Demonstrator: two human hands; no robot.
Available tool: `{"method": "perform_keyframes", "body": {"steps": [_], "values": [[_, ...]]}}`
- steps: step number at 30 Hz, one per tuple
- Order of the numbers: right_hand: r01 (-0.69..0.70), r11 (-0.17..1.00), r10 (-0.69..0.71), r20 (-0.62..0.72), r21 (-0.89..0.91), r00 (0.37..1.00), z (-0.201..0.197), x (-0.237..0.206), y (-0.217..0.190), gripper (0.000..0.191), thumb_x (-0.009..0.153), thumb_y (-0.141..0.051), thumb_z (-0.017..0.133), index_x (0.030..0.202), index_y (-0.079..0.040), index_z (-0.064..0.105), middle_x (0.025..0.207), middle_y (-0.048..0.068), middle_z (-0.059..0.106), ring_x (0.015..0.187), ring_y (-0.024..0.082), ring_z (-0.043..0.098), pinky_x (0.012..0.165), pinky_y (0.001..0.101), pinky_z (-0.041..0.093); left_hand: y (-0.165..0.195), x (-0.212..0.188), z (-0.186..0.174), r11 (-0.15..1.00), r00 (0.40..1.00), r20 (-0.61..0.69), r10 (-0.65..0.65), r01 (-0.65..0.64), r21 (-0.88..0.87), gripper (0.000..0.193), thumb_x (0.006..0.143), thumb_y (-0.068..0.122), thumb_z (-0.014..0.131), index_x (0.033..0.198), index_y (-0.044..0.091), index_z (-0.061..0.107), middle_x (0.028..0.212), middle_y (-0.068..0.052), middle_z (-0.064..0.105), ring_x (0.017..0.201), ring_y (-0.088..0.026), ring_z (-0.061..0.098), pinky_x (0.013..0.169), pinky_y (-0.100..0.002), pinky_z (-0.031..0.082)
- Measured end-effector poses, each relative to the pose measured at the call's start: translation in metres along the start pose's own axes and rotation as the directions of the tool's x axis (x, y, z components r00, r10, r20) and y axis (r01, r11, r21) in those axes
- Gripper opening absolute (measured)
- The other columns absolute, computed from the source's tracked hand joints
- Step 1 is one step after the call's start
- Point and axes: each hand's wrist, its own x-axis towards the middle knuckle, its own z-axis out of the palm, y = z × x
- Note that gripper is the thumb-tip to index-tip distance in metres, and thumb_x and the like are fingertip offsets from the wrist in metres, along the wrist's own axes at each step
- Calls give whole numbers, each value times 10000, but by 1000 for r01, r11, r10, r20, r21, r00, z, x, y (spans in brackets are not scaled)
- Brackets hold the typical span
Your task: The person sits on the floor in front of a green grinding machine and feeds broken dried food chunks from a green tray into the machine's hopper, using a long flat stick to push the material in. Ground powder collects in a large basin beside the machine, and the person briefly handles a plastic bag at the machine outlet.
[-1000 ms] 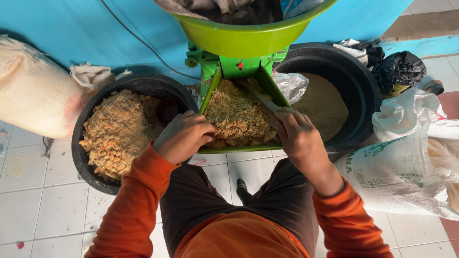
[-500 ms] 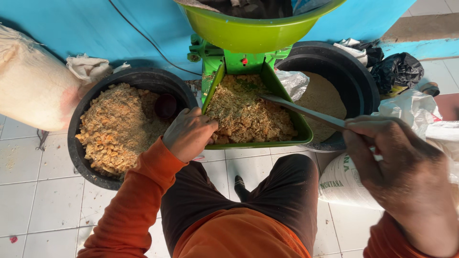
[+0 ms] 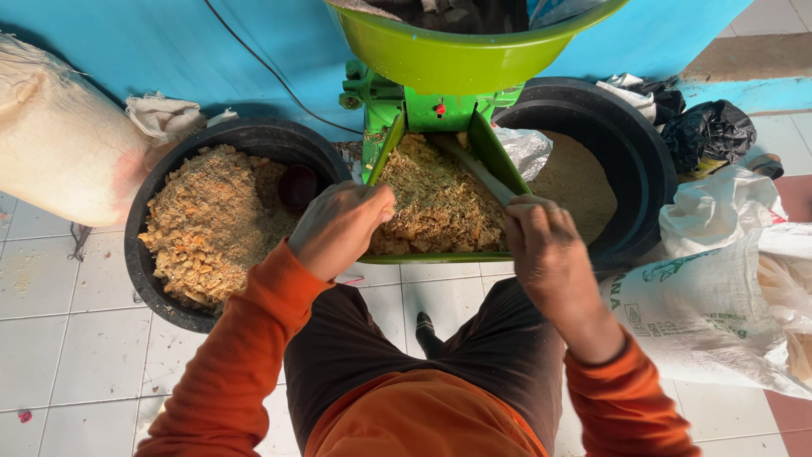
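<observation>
Flat stick [image 3: 474,169] gripped in closed right hand [image 3: 545,245], pushed into crumbly feed in green chute tray [image 3: 385,152]; left hand [image 3: 338,228] curled on tray's left edge

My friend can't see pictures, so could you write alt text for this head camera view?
A person in orange sleeves rests the left hand on a green chute full of crumbly meal, while the right hand pokes in a stick. Black tubs stand either side.
</observation>
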Motion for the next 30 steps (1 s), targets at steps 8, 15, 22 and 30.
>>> {"method": "perform_keyframes", "body": {"steps": [8, 15, 22, 30], "values": [[-47, 999, 46, -38, -13, 998, -51, -11, -31, 178, 917, 53, 725, 1057, 32, 617, 1098, 162, 706, 971, 321, 700, 855, 395, 569, -32, 48, 27, 1000, 999, 34, 7, -6, -13, 287, 775, -178, 574, 1014, -22, 601, 825, -201, 681, 795, -378, 699, 722, -465, 564], [10, 1000, -11, -10, -28, 1000, -45, 9, -24, 199, 907, 62, 734, 1067, 30, 619, 1080, 170, 701, 951, 338, 691, 861, 408, 568, -55, 99, 71, 984, 985, 170, -44, 13, 178, 259, 794, -244, 528, 847, -20, 649, 825, -224, 700, 755, -337, 741, 726, -427, 611], [-59, 997, 58, -36, -41, 998, -58, -22, -9, 203, 900, 35, 740, 1058, 7, 615, 1085, 146, 711, 974, 312, 706, 881, 398, 567, -62, 137, 106, 963, 988, 156, 12, -53, 263, 172, 805, -109, 604, 868, 18, 701, 800, -229, 706, 772, -381, 723, 695, -492, 581], [-18, 1000, 18, -48, -12, 999, -45, -5, 3, 181, 905, 20, 740, 1040, 10, 619, 1094, 154, 713, 976, 313, 712, 882, 395, 577, -81, 171, 147, 919, 975, 223, -3, -86, 385, 91, 829, -83, 638, 847, -16, 697, 1024, -286, 691, 949, -373, 719, 839, -415, 601]]}}
